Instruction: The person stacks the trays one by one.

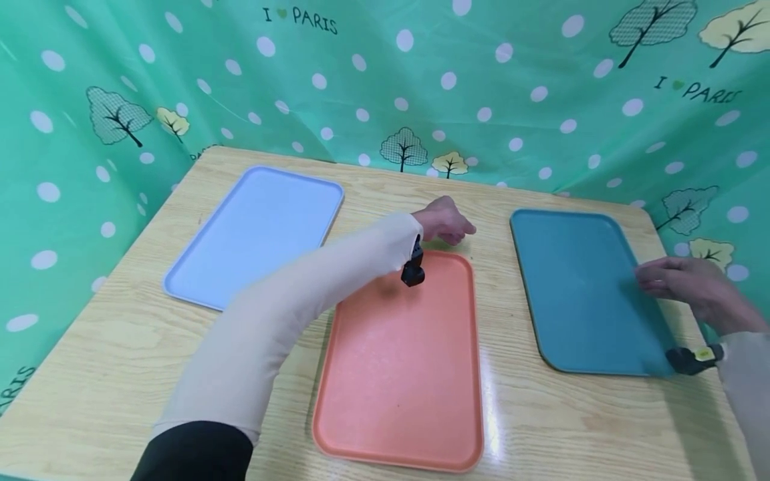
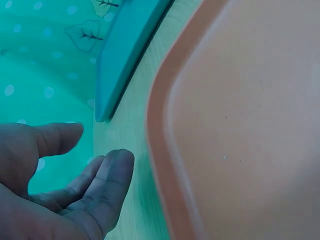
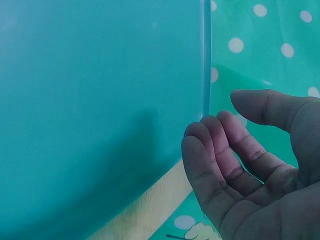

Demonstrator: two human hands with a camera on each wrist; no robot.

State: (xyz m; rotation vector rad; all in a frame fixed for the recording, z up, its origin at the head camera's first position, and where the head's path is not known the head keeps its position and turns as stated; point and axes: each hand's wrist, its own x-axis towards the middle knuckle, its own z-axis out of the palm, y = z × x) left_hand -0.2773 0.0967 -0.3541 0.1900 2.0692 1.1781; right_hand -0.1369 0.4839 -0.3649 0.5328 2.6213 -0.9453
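My left hand (image 1: 444, 222) hovers just beyond the far edge of the coral-orange tray (image 1: 415, 361), holding nothing. In the left wrist view its thumb and fingers (image 2: 112, 185) are apart and loosely bent, beside the tray's rounded corner. Over the right edge of the teal tray (image 1: 583, 294) is my right hand (image 1: 686, 284), also with nothing in it. The right wrist view shows its thumb spread from loosely bent fingers (image 3: 200, 155) near the teal rim, with a shadow on the tray. Whether those fingers touch the rim I cannot tell.
A pale blue tray (image 1: 265, 230) lies at the left, partly behind my left sleeve. All three trays rest on a light wooden table (image 1: 102, 381). A green dotted cloth (image 1: 361, 80) with tree prints hangs behind and at the sides.
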